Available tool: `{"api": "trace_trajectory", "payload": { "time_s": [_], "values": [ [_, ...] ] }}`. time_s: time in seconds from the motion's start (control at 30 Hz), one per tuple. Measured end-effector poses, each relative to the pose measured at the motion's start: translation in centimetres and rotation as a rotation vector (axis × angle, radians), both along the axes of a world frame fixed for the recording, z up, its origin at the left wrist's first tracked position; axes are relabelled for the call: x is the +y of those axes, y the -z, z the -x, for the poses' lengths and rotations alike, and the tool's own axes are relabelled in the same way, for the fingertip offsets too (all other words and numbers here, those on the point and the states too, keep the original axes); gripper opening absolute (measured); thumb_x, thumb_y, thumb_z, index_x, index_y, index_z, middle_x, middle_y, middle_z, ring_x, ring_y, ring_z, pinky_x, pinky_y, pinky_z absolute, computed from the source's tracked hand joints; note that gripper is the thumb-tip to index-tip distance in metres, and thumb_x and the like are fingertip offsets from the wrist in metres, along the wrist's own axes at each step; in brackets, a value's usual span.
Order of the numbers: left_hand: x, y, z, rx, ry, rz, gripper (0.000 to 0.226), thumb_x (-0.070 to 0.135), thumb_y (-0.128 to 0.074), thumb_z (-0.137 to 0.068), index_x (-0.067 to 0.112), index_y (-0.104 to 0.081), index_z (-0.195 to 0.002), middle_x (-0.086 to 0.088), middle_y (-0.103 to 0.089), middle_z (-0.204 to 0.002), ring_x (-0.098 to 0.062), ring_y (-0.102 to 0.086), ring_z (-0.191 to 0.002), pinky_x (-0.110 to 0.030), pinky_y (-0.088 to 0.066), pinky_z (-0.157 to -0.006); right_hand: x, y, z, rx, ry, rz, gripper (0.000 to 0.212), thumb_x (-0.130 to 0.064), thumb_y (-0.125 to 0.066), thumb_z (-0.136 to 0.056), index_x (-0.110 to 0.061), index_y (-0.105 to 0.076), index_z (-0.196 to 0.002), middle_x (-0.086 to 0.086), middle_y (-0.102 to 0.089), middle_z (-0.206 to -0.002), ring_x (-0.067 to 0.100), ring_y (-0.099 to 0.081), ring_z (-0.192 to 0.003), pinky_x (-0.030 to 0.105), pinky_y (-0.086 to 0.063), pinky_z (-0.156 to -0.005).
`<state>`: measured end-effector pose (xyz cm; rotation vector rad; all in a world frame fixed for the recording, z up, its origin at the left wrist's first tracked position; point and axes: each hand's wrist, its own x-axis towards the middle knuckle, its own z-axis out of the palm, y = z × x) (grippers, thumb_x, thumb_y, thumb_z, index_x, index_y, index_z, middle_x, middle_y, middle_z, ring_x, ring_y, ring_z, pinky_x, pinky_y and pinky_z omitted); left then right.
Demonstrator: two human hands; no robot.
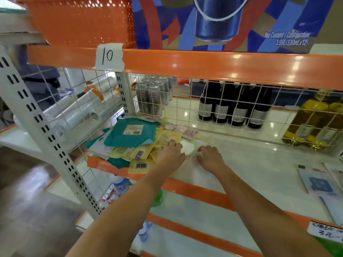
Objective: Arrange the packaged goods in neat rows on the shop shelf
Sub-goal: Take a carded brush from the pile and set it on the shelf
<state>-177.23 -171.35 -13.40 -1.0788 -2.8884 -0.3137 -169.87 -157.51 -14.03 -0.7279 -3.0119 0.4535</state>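
1. A white packet (187,148) lies flat on the shelf (250,164), between the two hands and partly under them.
2. The left hand (171,154) rests palm down on the packet's left part, fingers spread and fairly straight, tips pointing toward the back of the shelf.
3. The right hand (209,156) sits palm down just right of the packet, fingers bent at the knuckles with the tips touching the packet's right edge or the shelf beside it; which one cannot be told. It holds nothing that shows.
4. Both forearms reach in from the lower edge of the view, bare, crossing over the shelf's orange front rail.
5. Just left of the left hand lies a loose pile (130,143) of flat packets at the shelf's left end: teal ones on top, yellow ones with barcodes underneath, some overhanging the front rail.
6. Behind the hands, pink packets (185,131) lie near the wire grid.
7. Beyond the grid stand cans (152,95), dark bottles (233,106) and oil bottles (313,123).
8. At the shelf's right end lie blue-printed white packets (319,182).
9. On the shelf above sit an orange basket (81,21) and a printed carton (232,23); a tape label (109,56) reads "10".
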Motion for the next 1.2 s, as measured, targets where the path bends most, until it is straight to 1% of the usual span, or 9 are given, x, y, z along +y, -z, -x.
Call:
{"api": "trace_trajectory", "payload": {
  "time_s": [0.17, 0.43, 0.53, 0.67, 0.77, 0.9, 0.97, 1.1, 1.2],
  "values": [
    [0.6, 0.0, 2.2, 0.007, 0.014, -0.043, 0.038, 0.032, -0.044, -0.097, 0.020, -0.047, -0.133, -0.003, -0.046, -0.135, -0.022, -0.038, -0.127, -0.036, -0.033, -0.103, 1.4, -0.5, 3.0, 0.033, -0.020, -0.021, 0.040, -0.025, -0.044, -0.096, -0.015, -0.045, -0.135, 0.011, -0.046, -0.136, 0.030, -0.037, -0.128, 0.039, -0.036, -0.099],
    [0.9, -0.8, 5.1, 0.031, -0.055, -0.041, 0.038, 0.030, -0.041, -0.097, 0.019, -0.049, -0.132, -0.004, -0.048, -0.134, -0.023, -0.037, -0.127, -0.039, -0.034, -0.105, 4.3, 0.1, 8.0, -0.011, 0.009, -0.060, 0.038, -0.018, -0.039, -0.095, -0.011, -0.047, -0.132, 0.014, -0.047, -0.134, 0.032, -0.042, -0.124, 0.040, -0.040, -0.096],
    [0.7, -0.7, 5.6, 0.019, -0.098, -0.051, 0.038, 0.030, -0.039, -0.097, 0.017, -0.051, -0.131, -0.005, -0.049, -0.133, -0.024, -0.038, -0.127, -0.040, -0.033, -0.103, 4.8, 1.1, 8.7, -0.058, 0.013, -0.103, 0.043, -0.019, -0.040, -0.096, -0.011, -0.039, -0.138, 0.013, -0.040, -0.141, 0.031, -0.035, -0.131, 0.041, -0.037, -0.101],
    [0.6, -0.2, 5.9, 0.022, -0.137, -0.023, 0.038, 0.035, -0.039, -0.098, 0.015, -0.053, -0.127, -0.007, -0.050, -0.129, -0.026, -0.041, -0.122, -0.041, -0.036, -0.097, 5.8, 2.0, 9.2, -0.045, 0.006, -0.139, 0.040, -0.016, -0.040, -0.097, -0.011, -0.039, -0.136, 0.011, -0.040, -0.140, 0.029, -0.036, -0.131, 0.043, -0.037, -0.102],
    [0.8, -0.3, 6.0, 0.024, -0.136, -0.020, 0.038, 0.035, -0.040, -0.097, 0.014, -0.053, -0.127, -0.008, -0.050, -0.129, -0.027, -0.041, -0.122, -0.041, -0.035, -0.097, 6.5, 2.0, 9.6, -0.045, -0.017, -0.195, 0.040, -0.018, -0.041, -0.098, -0.008, -0.037, -0.137, 0.014, -0.039, -0.139, 0.030, -0.036, -0.130, 0.041, -0.038, -0.101],
    [0.9, -0.7, 6.6, 0.015, -0.131, -0.018, 0.038, 0.032, -0.042, -0.096, 0.012, -0.053, -0.126, -0.009, -0.050, -0.130, -0.027, -0.040, -0.123, -0.040, -0.034, -0.098, 6.7, 1.6, 10.3, -0.058, -0.009, -0.179, 0.037, -0.018, -0.045, -0.096, -0.007, -0.041, -0.132, 0.014, -0.043, -0.133, 0.030, -0.041, -0.124, 0.039, -0.040, -0.098],
    [0.7, -0.9, 6.8, 0.017, -0.121, -0.007, 0.037, 0.031, -0.042, -0.096, 0.012, -0.052, -0.127, -0.009, -0.050, -0.130, -0.026, -0.041, -0.123, -0.039, -0.034, -0.099, 6.7, 1.3, 10.7, -0.088, 0.003, -0.152, 0.038, -0.021, -0.049, -0.095, -0.007, -0.044, -0.130, 0.015, -0.046, -0.131, 0.030, -0.043, -0.122, 0.038, -0.041, -0.096],
    [0.5, -1.0, 7.1, 0.025, -0.076, 0.012, 0.038, 0.030, -0.042, -0.097, 0.013, -0.052, -0.129, -0.009, -0.050, -0.131, -0.026, -0.041, -0.123, -0.039, -0.035, -0.101, 6.9, 0.6, 10.8, -0.105, 0.026, -0.087, 0.051, -0.044, -0.058, -0.089, -0.009, -0.054, -0.125, 0.014, -0.057, -0.123, 0.031, -0.054, -0.113, 0.035, -0.046, -0.089],
    [0.4, -1.0, 7.2, 0.023, -0.054, 0.032, 0.038, 0.030, -0.041, -0.097, 0.013, -0.051, -0.129, -0.009, -0.049, -0.132, -0.026, -0.041, -0.124, -0.039, -0.034, -0.101, 6.6, 0.3, 10.6, -0.100, 0.111, -0.008, 0.044, -0.040, -0.060, -0.087, -0.012, -0.057, -0.122, 0.011, -0.059, -0.123, 0.029, -0.057, -0.113, 0.031, -0.047, -0.085]
  ]
}}
